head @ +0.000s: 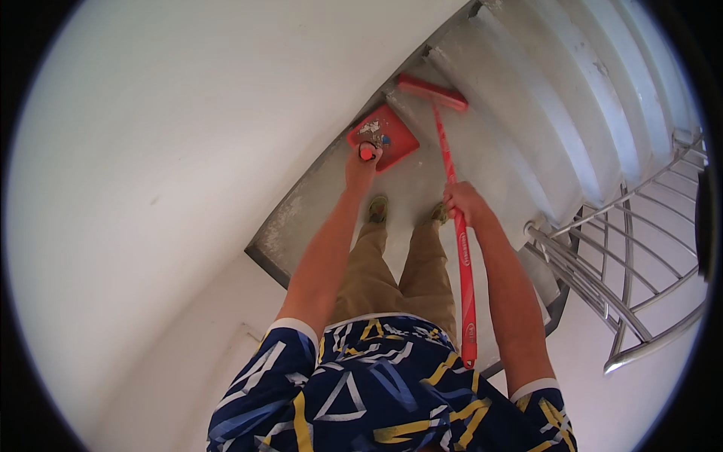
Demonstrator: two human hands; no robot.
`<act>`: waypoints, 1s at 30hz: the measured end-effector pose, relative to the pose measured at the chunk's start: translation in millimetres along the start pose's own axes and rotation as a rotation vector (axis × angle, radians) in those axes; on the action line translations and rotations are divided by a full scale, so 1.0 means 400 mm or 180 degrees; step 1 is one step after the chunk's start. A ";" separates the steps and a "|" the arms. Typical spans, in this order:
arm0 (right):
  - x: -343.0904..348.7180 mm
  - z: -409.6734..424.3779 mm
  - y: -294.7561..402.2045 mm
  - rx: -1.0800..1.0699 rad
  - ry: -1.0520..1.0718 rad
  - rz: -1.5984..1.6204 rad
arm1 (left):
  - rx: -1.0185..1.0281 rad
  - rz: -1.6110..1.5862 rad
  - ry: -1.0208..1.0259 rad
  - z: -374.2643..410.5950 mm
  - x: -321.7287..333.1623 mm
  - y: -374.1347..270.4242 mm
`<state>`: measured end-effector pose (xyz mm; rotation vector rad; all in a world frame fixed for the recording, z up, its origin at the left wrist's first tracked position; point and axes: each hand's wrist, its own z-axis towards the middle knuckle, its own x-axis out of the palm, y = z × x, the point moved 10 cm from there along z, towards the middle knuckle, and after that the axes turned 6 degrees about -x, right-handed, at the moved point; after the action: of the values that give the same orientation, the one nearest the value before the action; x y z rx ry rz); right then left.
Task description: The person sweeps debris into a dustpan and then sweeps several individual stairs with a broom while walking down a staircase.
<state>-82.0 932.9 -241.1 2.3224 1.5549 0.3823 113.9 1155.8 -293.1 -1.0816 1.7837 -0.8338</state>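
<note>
My left hand [369, 152] grips the upright handle of a red dustpan [400, 135], seen end-on from above. Pale scraps, grit and a small blue piece [386, 139] lie in the pan, which is by the wall at the foot of a step. My right hand [464, 202] is closed around the red handle [466, 282] of a broom. The handle's top end hangs beside my shirt. Its red broom head [432, 92] rests on the step beyond the dustpan, one end near the wall; the bristles are hidden beneath it.
Concrete stairs [531, 85] curve away at the upper right. A metal railing [627, 265] borders them on the right. The white wall [186, 113] with a dark skirting strip [305, 175] runs along the left. My shoes [378, 209] stand on the landing [316, 226].
</note>
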 end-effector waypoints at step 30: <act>-0.161 -0.167 -0.458 -0.0642 -0.1034 -0.2299 | -0.1076 0.0049 0.0430 0.005 -0.011 0.156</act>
<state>-286.2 946.3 -257.1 1.4448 1.9251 -0.0214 96.0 1184.5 -345.7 -1.2475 2.0964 -0.6204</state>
